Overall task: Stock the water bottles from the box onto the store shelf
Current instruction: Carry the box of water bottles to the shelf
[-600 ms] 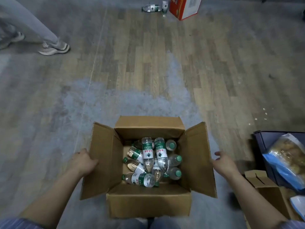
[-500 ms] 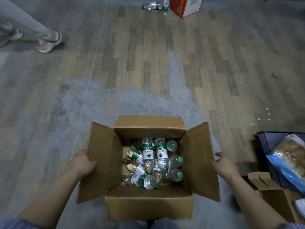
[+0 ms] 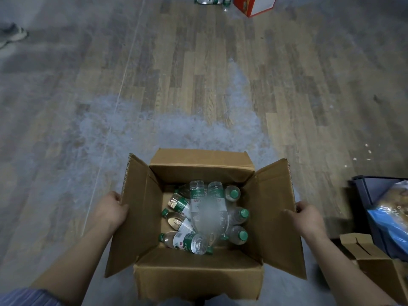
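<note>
An open cardboard box (image 3: 198, 277) sits low in the middle of the head view, its four flaps spread outward. Inside lie several clear water bottles (image 3: 207, 208) with green caps and green-white labels, piled loosely. My left hand (image 3: 111, 209) grips the outer edge of the box's left flap. My right hand (image 3: 305, 217) grips the outer edge of the right flap. No shelf is in view.
Wood-pattern floor (image 3: 198, 85) stretches ahead. At the top stand a red-and-white carton (image 3: 256, 5) and loose bottles (image 3: 209, 0). Another person's shoe (image 3: 12, 35) is at the far left. A dark bin with bagged goods (image 3: 388, 208) and a small cardboard box (image 3: 375, 263) sit at the right.
Both hands have closed onto the box flaps. The view has shifted forward; the other person's feet have moved away to the left edge.
</note>
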Motion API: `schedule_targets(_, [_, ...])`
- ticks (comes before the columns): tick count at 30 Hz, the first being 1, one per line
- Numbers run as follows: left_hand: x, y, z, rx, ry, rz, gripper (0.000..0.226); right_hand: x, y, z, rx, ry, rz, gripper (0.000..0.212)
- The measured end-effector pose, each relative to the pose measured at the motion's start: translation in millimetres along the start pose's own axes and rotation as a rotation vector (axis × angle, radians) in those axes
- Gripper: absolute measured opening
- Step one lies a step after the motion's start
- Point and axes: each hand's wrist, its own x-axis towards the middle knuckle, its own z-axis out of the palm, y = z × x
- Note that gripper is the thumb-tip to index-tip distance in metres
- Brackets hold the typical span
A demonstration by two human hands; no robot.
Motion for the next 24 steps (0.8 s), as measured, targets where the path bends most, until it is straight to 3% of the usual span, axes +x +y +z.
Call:
schedule_targets(12, [-4, 0, -2, 0.032, 0.019, 0.071, 0.006, -7, -8, 6, -0.091, 0.022, -0.035, 0.030])
schedule_targets(24, [-45, 18, -49, 0.100, 0.041, 0.147, 0.022, -49, -5, -34, -0.117, 0.056, -0.016, 0.030])
